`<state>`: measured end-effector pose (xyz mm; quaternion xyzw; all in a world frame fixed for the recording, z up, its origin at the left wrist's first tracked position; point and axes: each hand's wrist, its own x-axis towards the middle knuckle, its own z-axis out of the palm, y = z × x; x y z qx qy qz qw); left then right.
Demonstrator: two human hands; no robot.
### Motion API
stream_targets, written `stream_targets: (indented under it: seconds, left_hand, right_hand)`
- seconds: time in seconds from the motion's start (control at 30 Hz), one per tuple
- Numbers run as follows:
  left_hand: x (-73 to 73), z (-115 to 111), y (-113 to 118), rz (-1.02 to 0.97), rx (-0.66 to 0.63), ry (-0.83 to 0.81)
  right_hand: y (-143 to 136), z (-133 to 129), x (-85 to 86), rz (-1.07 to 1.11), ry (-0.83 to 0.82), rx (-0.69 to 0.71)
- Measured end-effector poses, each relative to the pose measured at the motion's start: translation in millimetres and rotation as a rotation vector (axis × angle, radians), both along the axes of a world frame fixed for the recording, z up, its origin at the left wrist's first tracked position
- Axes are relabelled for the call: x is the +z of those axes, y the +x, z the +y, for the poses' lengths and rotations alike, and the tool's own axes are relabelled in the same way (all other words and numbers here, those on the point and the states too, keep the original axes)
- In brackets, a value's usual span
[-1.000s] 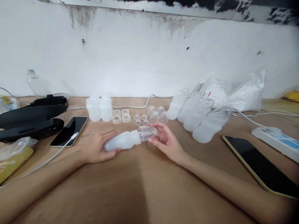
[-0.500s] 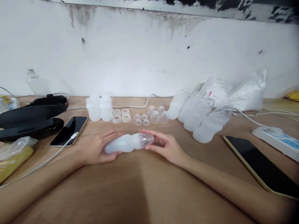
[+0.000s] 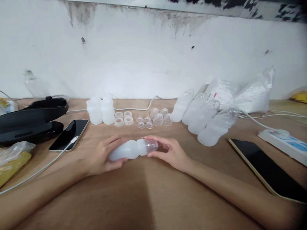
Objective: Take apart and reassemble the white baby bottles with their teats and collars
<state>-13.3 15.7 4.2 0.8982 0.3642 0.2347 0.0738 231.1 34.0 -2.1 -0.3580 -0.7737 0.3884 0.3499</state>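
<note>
A milky-white baby bottle [image 3: 126, 150] lies on its side between my hands, its capped end pointing right. Wrapped round its body is my left hand [image 3: 107, 153], closed on it from the left. My right hand [image 3: 168, 151] pinches the clear cap [image 3: 150, 146] on the bottle's other end between thumb and fingers. Just behind stand clear nipples [image 3: 145, 122] and several loose clear caps [image 3: 161, 117]. White collar rings [image 3: 123, 118] sit in a small group to their left, beside uncapped bottle bodies [image 3: 100, 111].
Several capped bottles [image 3: 201, 113] stand at the right, with a filled plastic bag [image 3: 246, 95] behind. Phones lie left [image 3: 69, 135] and right [image 3: 263, 167]. A black headset-like object [image 3: 28, 119], yellow packet [image 3: 8, 166] and cable [image 3: 36, 176] are at left; a power strip [image 3: 287, 144] at right.
The bottle has shifted very slightly in my hands, and its cap now sits straighter against the collar. Both hands keep their hold; the whole view has shifted a little.
</note>
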Motion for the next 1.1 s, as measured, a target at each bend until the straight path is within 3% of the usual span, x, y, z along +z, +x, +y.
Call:
stream_targets:
  seconds: [0.2, 0.3, 0.4, 0.47, 0.57, 0.63, 0.8, 1.1]
  left_hand:
    - [0.9, -1.0, 2.9, -0.019, 0.017, -0.071]
    - [-1.4, 1.3, 2.8, -0.062, 0.008, -0.114]
    - [-6.2, 5.0, 1.2, -0.150, -0.001, -0.152]
    - [-8.1, 6.6, 0.5, -0.220, -0.019, -0.176]
    - [-7.5, 6.3, 0.9, -0.247, -0.032, -0.173]
    - [-6.5, 5.2, 1.6, -0.221, -0.034, -0.156]
    - [-6.3, 3.6, 1.9, -0.135, -0.026, -0.141]
    - [3.1, -2.0, 5.1, -0.051, -0.002, -0.160]
  right_hand:
    - [0.3, 3.2, -0.3, -0.002, 0.048, 0.031]
    - [0.4, 1.9, 12.7, -0.042, 0.131, 0.065]
    - [4.8, -1.8, 44.5, -0.119, 0.271, 0.041]
    - [12.3, -2.3, 73.0, -0.253, 0.354, -0.058]
    - [31.9, 5.5, 111.6, -0.630, 0.444, -0.314]
    - [47.8, 16.5, 125.9, -0.849, 0.465, -0.511]
    - [72.5, 43.8, 122.1, -1.109, 0.295, -0.762]
    - [73.7, 61.5, 103.7, -1.040, 0.301, -0.891]
